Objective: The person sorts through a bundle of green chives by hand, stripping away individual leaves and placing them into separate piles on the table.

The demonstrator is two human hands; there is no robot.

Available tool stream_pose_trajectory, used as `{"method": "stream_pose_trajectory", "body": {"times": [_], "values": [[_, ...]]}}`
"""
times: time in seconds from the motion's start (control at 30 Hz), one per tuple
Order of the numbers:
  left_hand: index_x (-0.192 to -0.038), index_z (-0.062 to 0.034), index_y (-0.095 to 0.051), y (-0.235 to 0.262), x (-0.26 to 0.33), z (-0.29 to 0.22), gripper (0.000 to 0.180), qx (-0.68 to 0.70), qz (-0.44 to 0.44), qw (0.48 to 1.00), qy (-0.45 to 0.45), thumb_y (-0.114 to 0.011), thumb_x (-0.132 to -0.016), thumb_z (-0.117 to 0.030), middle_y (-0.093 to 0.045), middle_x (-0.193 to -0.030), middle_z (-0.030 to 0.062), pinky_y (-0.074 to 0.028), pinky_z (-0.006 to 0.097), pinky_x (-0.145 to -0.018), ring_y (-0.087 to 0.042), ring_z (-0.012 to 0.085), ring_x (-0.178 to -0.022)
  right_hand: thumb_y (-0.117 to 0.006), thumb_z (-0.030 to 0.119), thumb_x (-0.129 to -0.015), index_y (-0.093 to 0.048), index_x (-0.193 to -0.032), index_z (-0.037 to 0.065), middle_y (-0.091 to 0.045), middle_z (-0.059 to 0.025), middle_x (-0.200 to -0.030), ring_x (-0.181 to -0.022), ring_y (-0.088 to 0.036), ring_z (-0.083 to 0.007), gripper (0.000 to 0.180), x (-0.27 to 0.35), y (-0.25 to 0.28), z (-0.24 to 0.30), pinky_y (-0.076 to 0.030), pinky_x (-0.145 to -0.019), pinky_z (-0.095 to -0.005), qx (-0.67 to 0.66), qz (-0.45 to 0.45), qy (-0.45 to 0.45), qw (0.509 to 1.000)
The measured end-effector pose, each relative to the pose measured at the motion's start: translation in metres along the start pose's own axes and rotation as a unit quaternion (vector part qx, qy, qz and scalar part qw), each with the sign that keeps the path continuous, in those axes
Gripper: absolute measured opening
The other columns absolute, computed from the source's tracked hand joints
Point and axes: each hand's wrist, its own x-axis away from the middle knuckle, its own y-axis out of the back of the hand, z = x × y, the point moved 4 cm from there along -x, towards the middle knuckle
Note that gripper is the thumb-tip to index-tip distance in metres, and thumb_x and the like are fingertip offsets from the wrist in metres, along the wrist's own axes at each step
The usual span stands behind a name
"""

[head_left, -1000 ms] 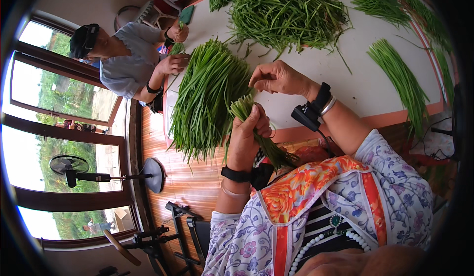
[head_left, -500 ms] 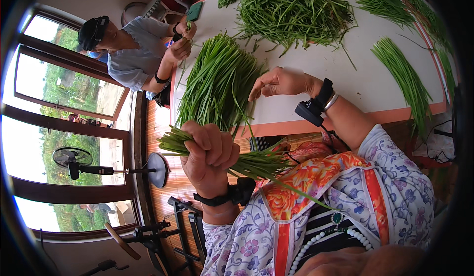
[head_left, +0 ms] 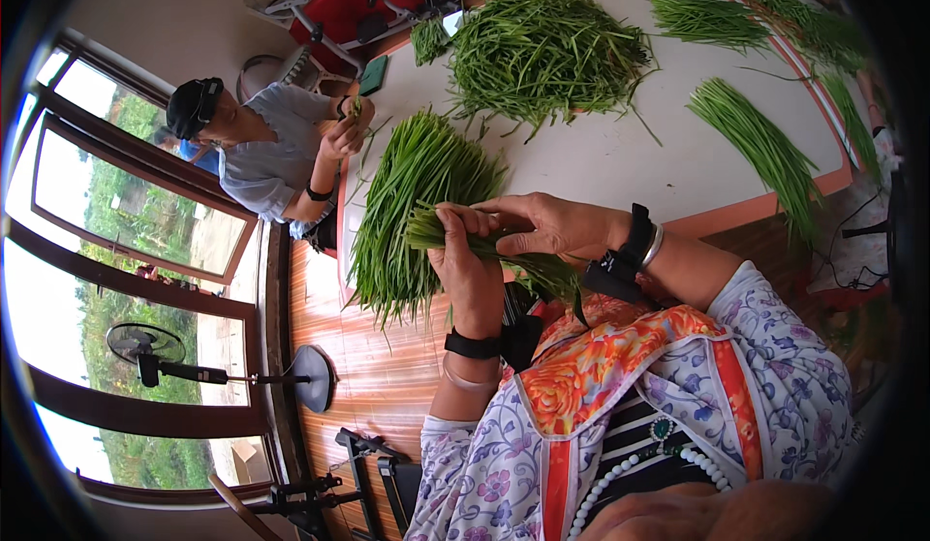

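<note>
both hands meet on one bunch of green stalks (head_left: 504, 250) just off the desk's (head_left: 620, 168) near edge: my left hand (head_left: 472, 272) grips it, my right hand (head_left: 542, 228) pinches it.

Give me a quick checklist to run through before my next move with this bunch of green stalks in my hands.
1. Left hand wrapped around the bunch of green stalks: ok.
2. Right hand on the same bunch, fingers pinching it from above: ok.
3. Stalk ends lined up evenly: cannot tell, the hands cover them.
4. Bare room on the white table near the large sorted pile: ok.
5. The other person's hands away from the bunch: ok, they are at the far table edge.
</note>
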Motion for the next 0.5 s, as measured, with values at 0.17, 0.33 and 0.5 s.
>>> {"method": "stream_pose_trajectory", "body": {"times": [0.17, 0.33, 0.5], "values": [[-0.083, -0.009, -0.044, -0.03, 0.012, 0.015, 0.032, -0.009, 0.005, 1.0, 0.009, -0.051, -0.103, -0.033, -0.039, -0.077, -0.0008, -0.041, 0.029, -0.071, -0.038, 0.0122, -0.072, -0.073, 0.012, -0.088, -0.046, -0.136, 0.002, -0.052, -0.0018, -0.103, -0.096, -0.054, -0.01, 0.056, 0.024, 0.002, -0.008, -0.049, -0.079, -0.0263, -0.121, -0.029, -0.055, 0.991], [-0.085, -0.0102, -0.044, -0.039, 0.008, 0.021, 0.031, 0.025, 0.049, 0.998, 0.029, -0.049, -0.103, -0.035, -0.036, -0.077, -0.0015, -0.042, 0.029, -0.072, -0.036, 0.0121, -0.072, -0.074, 0.026, -0.087, -0.052, -0.123, 0.003, -0.061, -0.002, -0.078, -0.063, -0.057, -0.008, 0.048, 0.042, 0.017, 0.006, -0.047, -0.055, -0.0227, 0.001, -0.046, -0.107, 0.993], [-0.085, -0.0118, -0.044, -0.046, -0.007, 0.007, 0.029, 0.079, 0.07, 0.994, -0.006, -0.05, -0.102, -0.035, -0.032, -0.076, -0.0034, -0.036, 0.028, -0.069, -0.032, 0.01, -0.069, -0.067, 0.022, -0.093, -0.063, -0.11, 0.001, -0.065, -0.0017, -0.074, -0.063, -0.054, -0.0058, 0.028, 0.068, 0.032, 0.012, -0.044, -0.056, -0.0232, 0.128, 0.014, -0.204, 0.97]]}}
